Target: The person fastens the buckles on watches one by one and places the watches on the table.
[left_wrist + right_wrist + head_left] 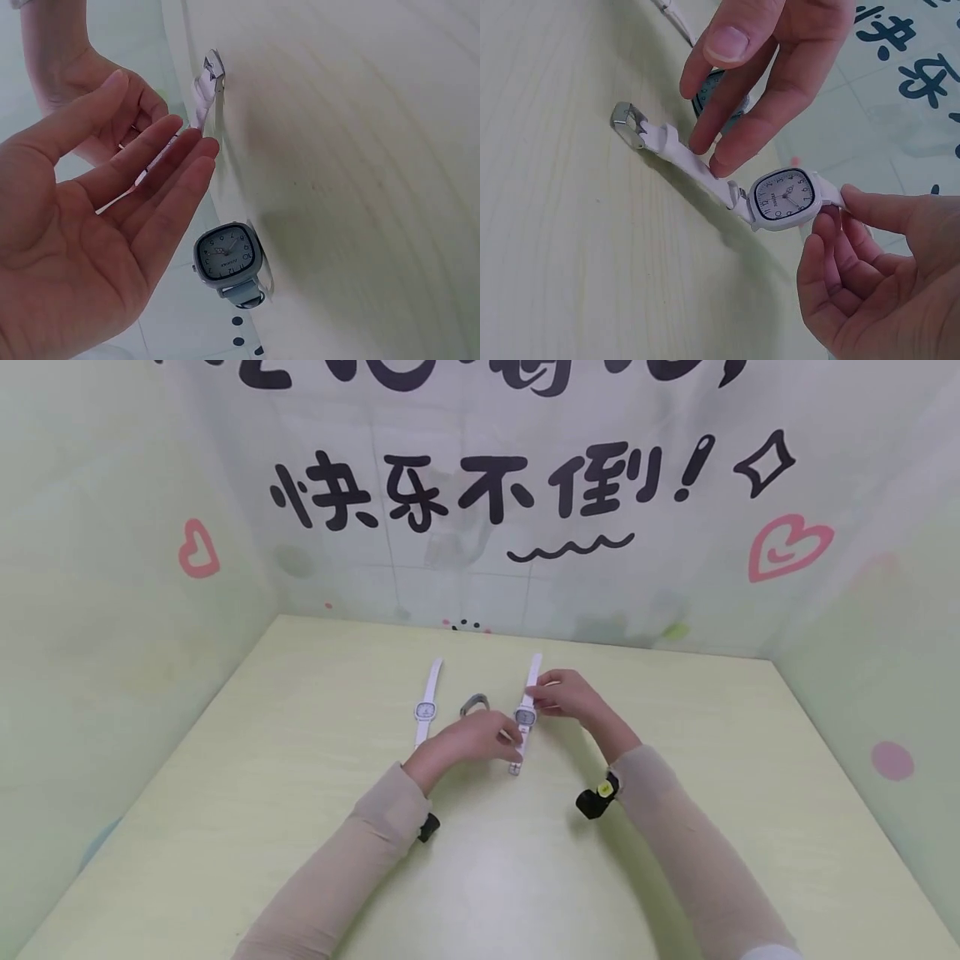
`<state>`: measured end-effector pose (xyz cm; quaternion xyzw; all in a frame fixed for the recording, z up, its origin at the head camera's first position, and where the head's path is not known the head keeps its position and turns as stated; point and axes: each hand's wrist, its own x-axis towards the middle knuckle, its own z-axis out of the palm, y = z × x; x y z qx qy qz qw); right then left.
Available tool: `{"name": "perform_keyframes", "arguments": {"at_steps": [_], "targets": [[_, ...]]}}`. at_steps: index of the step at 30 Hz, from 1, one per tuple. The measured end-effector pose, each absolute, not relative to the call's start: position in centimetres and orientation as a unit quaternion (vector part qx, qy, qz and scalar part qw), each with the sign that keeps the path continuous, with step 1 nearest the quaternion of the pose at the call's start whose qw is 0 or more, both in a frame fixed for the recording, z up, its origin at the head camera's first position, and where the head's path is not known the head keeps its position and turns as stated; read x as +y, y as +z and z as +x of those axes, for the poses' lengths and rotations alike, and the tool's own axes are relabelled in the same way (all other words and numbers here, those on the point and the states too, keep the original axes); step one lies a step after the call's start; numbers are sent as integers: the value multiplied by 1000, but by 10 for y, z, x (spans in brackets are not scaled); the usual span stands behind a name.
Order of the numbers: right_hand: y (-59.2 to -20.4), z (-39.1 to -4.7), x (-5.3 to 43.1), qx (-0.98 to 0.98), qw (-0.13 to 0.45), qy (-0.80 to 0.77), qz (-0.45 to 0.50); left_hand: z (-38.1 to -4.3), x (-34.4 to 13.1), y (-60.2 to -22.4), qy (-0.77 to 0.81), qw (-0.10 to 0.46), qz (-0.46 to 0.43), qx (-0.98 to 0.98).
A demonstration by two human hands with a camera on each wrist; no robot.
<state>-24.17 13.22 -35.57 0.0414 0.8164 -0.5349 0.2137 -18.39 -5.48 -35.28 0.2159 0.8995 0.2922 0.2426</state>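
Note:
A white wristwatch point(526, 717) with a squarish dial lies lengthwise near the back of the table, its strap stretched out. My right hand point(572, 695) pinches the strap just beyond the dial between thumb and fingers; in the right wrist view the dial point(784, 197) faces up and the metal buckle point(628, 124) hangs at the far end. My left hand point(480, 737) reaches in from the other side, fingers nearly straight, fingertips right at the buckle half of the strap. Partly behind the left hand in the head view stands a grey wristwatch point(474, 702), its strap looped.
A second white wristwatch point(425, 711) lies stretched out to the left, its lower strap end hidden by the left arm. A printed cloth wall point(465, 585) rises behind the table's back edge, with side walls left and right. Black wrist cameras point(597, 799) hang under the sleeves.

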Motion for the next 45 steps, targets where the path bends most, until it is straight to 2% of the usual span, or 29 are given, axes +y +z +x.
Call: {"name": "perform_keyframes", "arguments": {"at_steps": [15,29,33,41,45], "targets": [[-322,-229,148,791,198,-578,-11,-182,-56,-349,340,243,232,878],[-306,-222,146,766,189,-613,-42,-183,-53,-355,381,210,251,865],[-303,-219,145,761,185,-620,-49,-185,-51,-356,434,222,239,840],[-298,-215,143,742,186,-640,-71,-185,-50,-353,607,292,162,721],[-299,-213,143,732,191,-648,-86,-185,-50,-354,665,299,117,675]]}}
